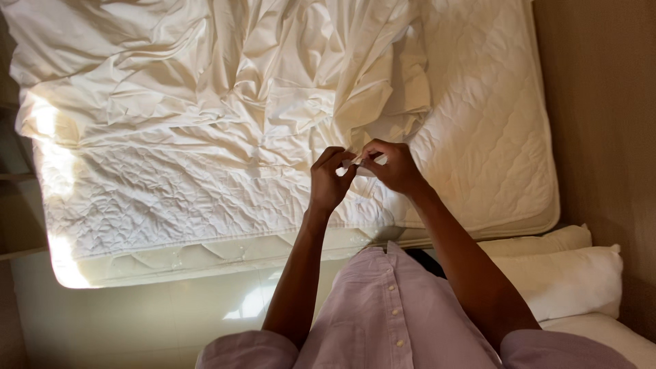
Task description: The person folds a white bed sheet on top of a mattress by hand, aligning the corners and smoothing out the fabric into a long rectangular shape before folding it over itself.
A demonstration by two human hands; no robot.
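Observation:
A crumpled white sheet (225, 75) lies over a quilted white mattress (492, 130). My left hand (329, 179) and my right hand (393, 166) meet above the mattress's near edge. Both pinch a corner of the white sheet (357, 161) between their fingertips. From that corner the sheet rises in folds toward the far side of the bed. My forearms reach out from pale lilac shirt sleeves at the bottom of the view.
The mattress edge (205, 256) runs across the middle, with a pale floor (137, 321) below it. Two white pillows (560, 273) lie on the floor at the lower right beside a beige wall (608, 102). Bright sunlight falls on the mattress's left side.

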